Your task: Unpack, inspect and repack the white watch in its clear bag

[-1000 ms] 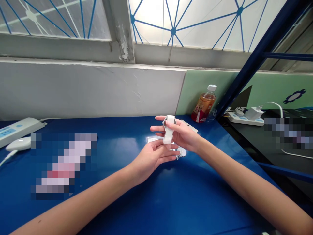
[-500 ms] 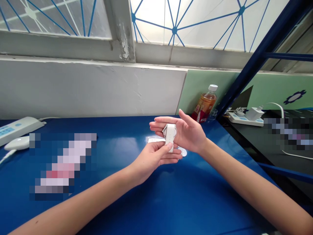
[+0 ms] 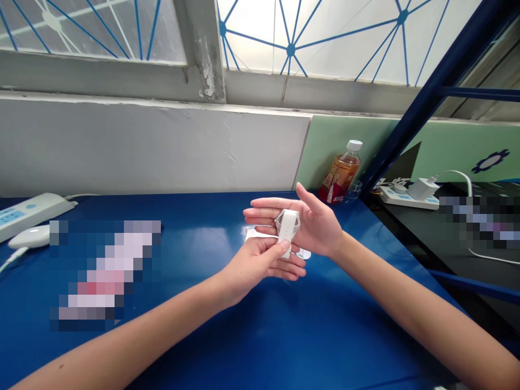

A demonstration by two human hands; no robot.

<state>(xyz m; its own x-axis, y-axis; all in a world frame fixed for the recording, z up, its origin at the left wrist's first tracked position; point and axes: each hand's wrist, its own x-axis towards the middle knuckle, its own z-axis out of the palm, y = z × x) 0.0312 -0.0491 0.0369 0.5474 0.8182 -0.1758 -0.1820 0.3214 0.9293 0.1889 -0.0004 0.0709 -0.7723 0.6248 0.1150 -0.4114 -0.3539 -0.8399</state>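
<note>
My left hand (image 3: 260,262) pinches the lower end of a white strip with a thin white cable coiled round it (image 3: 288,222), between thumb and fingers. Behind the strip, my right hand (image 3: 314,225) is open, palm toward the camera and fingers stretched to the left. The coil overlaps the right palm; whether it touches the skin I cannot tell. Partly hidden behind the hands, a flat white object in clear wrap (image 3: 260,233) and a small round whitish thing (image 3: 304,254) lie on the blue table (image 3: 195,336).
A bottle with an orange-red label (image 3: 340,173) stands at the back right, by a blue metal post (image 3: 400,116). On the left are a power strip (image 3: 34,213), a white mouse-shaped device (image 3: 30,237) and a blurred-out item (image 3: 109,268). Another power strip (image 3: 406,199) holds a plugged-in charger.
The strip with the coiled cable has shifted slightly right and down and turned a little. The right fingers have moved slightly left and down; the left hand stays nearly in place.
</note>
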